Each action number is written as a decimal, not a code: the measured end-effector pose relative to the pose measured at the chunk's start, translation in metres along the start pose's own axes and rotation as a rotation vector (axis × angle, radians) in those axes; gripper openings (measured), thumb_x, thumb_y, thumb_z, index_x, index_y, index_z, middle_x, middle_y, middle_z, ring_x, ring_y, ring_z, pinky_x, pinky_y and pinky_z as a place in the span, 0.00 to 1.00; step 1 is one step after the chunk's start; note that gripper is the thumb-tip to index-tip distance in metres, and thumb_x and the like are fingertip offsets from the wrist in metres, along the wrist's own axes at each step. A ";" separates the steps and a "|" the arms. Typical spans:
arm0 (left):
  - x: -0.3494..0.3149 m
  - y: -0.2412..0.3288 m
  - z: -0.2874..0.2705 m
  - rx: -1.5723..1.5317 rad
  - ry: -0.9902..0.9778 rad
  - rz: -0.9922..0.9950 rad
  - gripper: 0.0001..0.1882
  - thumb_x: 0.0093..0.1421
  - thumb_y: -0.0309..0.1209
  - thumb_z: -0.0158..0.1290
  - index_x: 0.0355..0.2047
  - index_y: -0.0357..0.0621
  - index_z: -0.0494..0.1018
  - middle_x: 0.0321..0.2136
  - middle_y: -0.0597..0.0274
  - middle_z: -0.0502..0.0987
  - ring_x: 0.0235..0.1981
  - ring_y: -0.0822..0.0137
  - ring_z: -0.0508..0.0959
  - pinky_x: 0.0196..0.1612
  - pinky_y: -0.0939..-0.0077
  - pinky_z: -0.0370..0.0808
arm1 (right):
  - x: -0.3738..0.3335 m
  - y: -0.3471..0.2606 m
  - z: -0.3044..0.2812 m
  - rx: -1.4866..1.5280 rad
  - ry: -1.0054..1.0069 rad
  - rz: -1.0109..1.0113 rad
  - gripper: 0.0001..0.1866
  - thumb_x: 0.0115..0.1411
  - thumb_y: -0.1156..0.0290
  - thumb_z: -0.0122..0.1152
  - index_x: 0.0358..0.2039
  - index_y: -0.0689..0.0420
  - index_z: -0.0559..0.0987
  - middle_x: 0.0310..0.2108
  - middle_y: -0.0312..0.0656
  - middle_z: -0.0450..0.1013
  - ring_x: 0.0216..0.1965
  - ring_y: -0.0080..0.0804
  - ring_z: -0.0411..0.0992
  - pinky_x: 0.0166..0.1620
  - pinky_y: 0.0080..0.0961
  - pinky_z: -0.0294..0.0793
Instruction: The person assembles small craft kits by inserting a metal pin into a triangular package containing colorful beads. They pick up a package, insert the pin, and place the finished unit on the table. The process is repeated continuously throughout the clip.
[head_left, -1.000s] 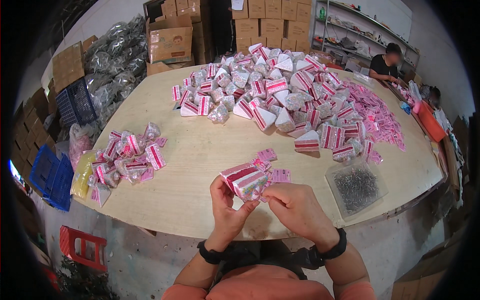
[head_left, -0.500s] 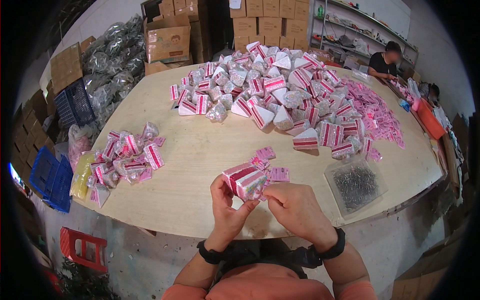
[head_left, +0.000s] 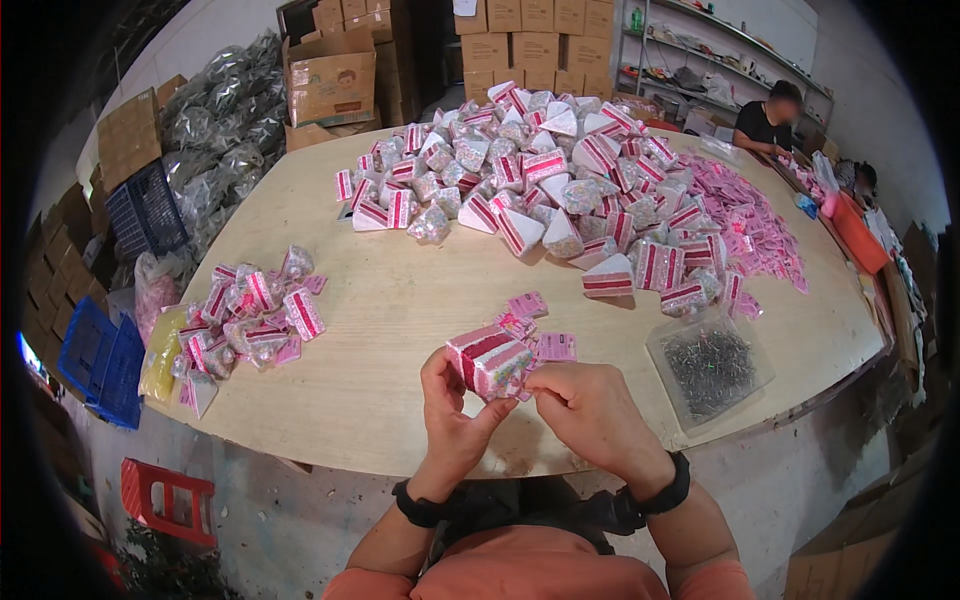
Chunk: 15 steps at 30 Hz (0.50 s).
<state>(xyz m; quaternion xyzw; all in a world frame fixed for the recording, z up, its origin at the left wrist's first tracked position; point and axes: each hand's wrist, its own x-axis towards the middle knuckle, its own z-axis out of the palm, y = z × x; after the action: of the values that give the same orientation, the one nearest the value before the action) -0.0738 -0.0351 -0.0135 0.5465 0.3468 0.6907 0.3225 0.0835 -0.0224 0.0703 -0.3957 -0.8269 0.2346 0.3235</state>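
A toy cake slice [head_left: 487, 362] with white and dark-pink layers and a speckled side is gripped in my left hand [head_left: 452, 420], its fingers wrapped round it just above the table's near edge. My right hand [head_left: 592, 408] is closed in a pinch against the slice's right lower corner, beside a bit of pink card; what sits between its fingertips is too small to make out. Just beyond the slice lie several pink cards [head_left: 556, 347]. To the right stands a clear plastic box [head_left: 684, 412] full of small metal pieces [head_left: 712, 368].
A large heap of similar cake slices [head_left: 520, 170] covers the table's far side, with a pile of pink cards [head_left: 750, 222] at its right. A smaller group of slices with cards [head_left: 255, 310] lies left. A person [head_left: 768, 122] sits at the far right. Blue crates [head_left: 105, 360] stand left.
The whole view has shifted very slightly. Both hands keep almost the same hold at the cake slice.
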 end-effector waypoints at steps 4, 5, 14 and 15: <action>0.002 0.000 0.000 0.029 -0.005 0.010 0.39 0.44 0.23 0.63 0.53 0.38 0.52 0.48 0.57 0.62 0.47 0.68 0.67 0.50 0.74 0.66 | 0.000 0.002 0.002 -0.027 0.029 -0.017 0.05 0.49 0.77 0.50 0.28 0.61 0.74 0.23 0.49 0.70 0.26 0.47 0.70 0.29 0.32 0.68; 0.002 -0.001 0.000 0.054 -0.004 0.019 0.39 0.45 0.23 0.63 0.53 0.38 0.52 0.48 0.57 0.62 0.47 0.68 0.67 0.50 0.74 0.66 | 0.000 0.002 0.003 -0.035 0.035 -0.013 0.05 0.49 0.77 0.50 0.27 0.61 0.74 0.23 0.48 0.70 0.26 0.47 0.70 0.29 0.32 0.68; -0.002 -0.004 -0.011 0.255 0.030 0.076 0.38 0.45 0.23 0.63 0.54 0.37 0.55 0.48 0.54 0.63 0.48 0.66 0.69 0.48 0.72 0.69 | 0.002 0.004 0.013 -0.044 0.023 -0.039 0.07 0.49 0.78 0.51 0.29 0.61 0.77 0.24 0.49 0.72 0.26 0.44 0.72 0.29 0.30 0.69; -0.003 0.002 -0.009 0.362 0.025 0.068 0.37 0.45 0.22 0.62 0.54 0.37 0.55 0.47 0.54 0.63 0.48 0.65 0.69 0.48 0.73 0.69 | 0.002 0.007 0.014 0.000 0.017 -0.074 0.08 0.49 0.78 0.51 0.30 0.61 0.77 0.24 0.50 0.72 0.25 0.42 0.72 0.29 0.29 0.69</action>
<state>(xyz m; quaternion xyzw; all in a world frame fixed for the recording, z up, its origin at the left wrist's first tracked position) -0.0824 -0.0398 -0.0151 0.5982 0.4508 0.6343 0.1912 0.0756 -0.0186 0.0568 -0.3667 -0.8381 0.2191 0.3393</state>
